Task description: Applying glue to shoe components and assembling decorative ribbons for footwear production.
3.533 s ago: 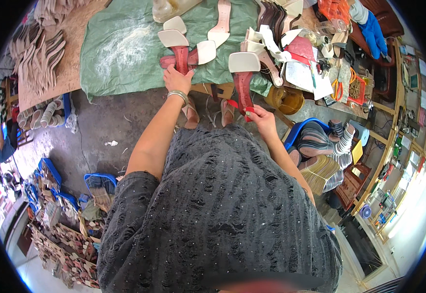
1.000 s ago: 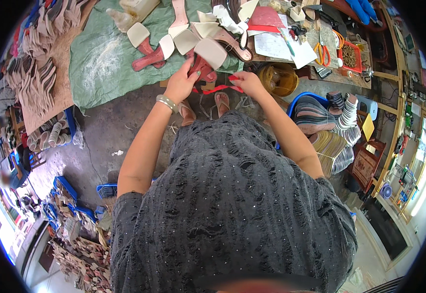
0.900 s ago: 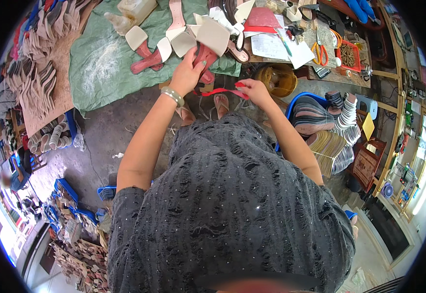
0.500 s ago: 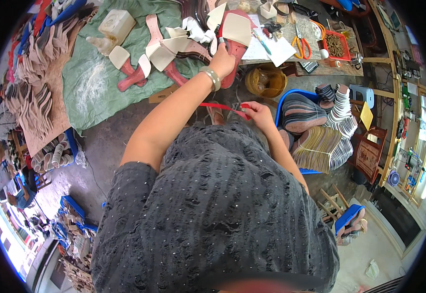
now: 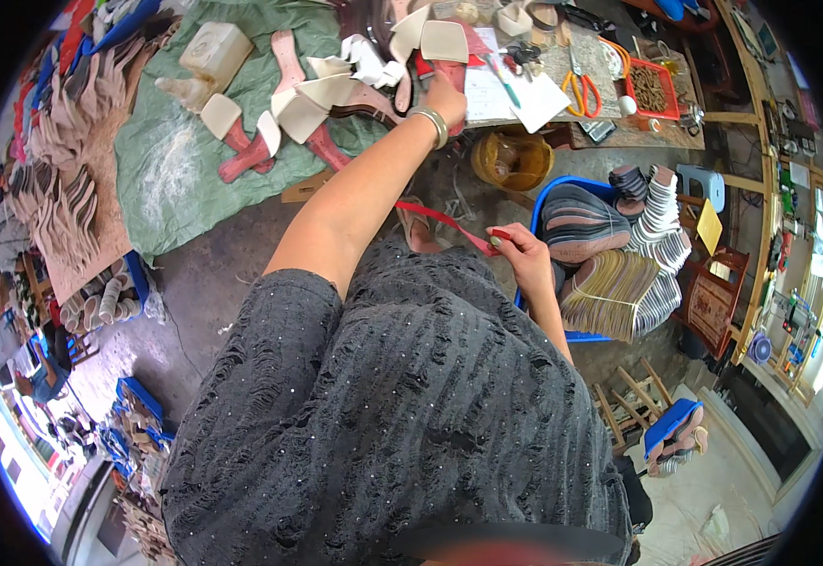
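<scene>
Toward the far edge of the workbench, my left hand [image 5: 445, 102] closes around the narrow part of a red insole [image 5: 450, 70] with a cream front pad [image 5: 443, 41]. Its fingertips are partly hidden. In front of my body, my right hand [image 5: 524, 259] pinches one end of a thin red strip [image 5: 454, 226]. The strip stretches leftward, and its other end disappears behind my left forearm. More red insoles with cream pads [image 5: 300, 118] lie to the left of my left hand, beside a white crumpled piece [image 5: 364, 58].
A green cloth [image 5: 171, 141] covers the bench's left part, with a translucent jug [image 5: 215, 55] on it. Orange-handled scissors [image 5: 582, 92], papers [image 5: 491, 94] and a red tray [image 5: 652, 90] lie right. Below stand a yellow bucket [image 5: 512, 160] and a blue crate [image 5: 536, 222] of stacked soles.
My left hand has shifted right onto the insole, which has moved away from me and tilted. My right hand has moved right and toward me, drawing the red strip along.
</scene>
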A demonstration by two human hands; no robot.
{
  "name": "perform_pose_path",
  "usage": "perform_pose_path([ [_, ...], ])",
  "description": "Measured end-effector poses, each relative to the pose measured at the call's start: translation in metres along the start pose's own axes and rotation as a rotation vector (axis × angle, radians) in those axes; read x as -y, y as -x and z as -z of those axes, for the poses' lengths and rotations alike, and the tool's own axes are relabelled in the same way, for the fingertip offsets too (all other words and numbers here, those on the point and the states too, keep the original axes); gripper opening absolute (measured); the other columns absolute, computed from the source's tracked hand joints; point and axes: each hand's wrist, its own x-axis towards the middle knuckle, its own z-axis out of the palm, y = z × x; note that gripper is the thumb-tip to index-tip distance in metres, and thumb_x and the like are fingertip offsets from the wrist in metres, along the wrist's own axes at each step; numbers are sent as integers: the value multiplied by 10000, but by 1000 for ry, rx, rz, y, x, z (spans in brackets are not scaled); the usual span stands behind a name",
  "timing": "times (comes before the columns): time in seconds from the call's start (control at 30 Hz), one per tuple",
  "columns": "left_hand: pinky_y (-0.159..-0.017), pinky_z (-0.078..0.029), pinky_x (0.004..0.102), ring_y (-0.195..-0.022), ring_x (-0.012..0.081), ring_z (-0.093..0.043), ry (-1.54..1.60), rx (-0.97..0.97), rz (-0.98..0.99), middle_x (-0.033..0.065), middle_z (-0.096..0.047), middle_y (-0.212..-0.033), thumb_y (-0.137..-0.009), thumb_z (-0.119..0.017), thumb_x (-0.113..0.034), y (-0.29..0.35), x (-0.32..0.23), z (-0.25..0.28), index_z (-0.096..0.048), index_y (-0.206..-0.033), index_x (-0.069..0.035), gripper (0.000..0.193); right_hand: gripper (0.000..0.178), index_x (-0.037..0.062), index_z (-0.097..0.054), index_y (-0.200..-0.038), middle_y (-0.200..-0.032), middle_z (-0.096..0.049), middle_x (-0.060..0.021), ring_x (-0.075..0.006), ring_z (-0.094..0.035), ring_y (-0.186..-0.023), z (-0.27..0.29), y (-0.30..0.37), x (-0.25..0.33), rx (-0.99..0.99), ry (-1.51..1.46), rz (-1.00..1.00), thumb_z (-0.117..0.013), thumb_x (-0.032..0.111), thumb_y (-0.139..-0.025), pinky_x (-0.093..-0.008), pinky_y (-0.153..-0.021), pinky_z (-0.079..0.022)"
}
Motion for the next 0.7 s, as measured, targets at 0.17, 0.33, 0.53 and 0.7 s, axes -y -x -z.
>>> perform_pose_path([
  [0.17,-963,-444,342,-1131,243,-578,225,200,-419,153,-615,-1164,-832,-514,-31,80,21,58,-458,-1333,-20,504,186,-28,-681,-1012,-864,-594,-38,-116,-593,-768,-33,-26,33,191,12,27,-615,-22,-838,-231,-676,-481],
  [0.33,-825,-471,350,-916,279,-592,-36,-185,-363,124,-593,-986,-850,-522,-48,150,118,182,-601,-1112,-60,274,145,-35,-681,-982,-860,-623,-26,-94,-587,-757,-70,-46,49,315,73,-97,-633,4,-850,-227,-674,-469],
  [0.53,-917,-435,436,-1046,343,-541,-567,-497,-293,129,-582,-1085,-784,-656,-113,113,220,295,-531,-1155,-50,396,126,-26,-691,-953,-846,-633,-22,-88,-591,-750,-125,-68,63,467,126,-33,-650,41,-854,-225,-678,-463],
  [0.7,-913,-443,429,-1034,327,-550,-857,-300,-284,115,-576,-1106,-753,-734,-181,83,238,311,-495,-1207,-46,530,110,-13,-700,-930,-835,-629,-26,-88,-590,-741,-158,-73,75,507,166,7,-653,52,-854,-228,-677,-464],
])
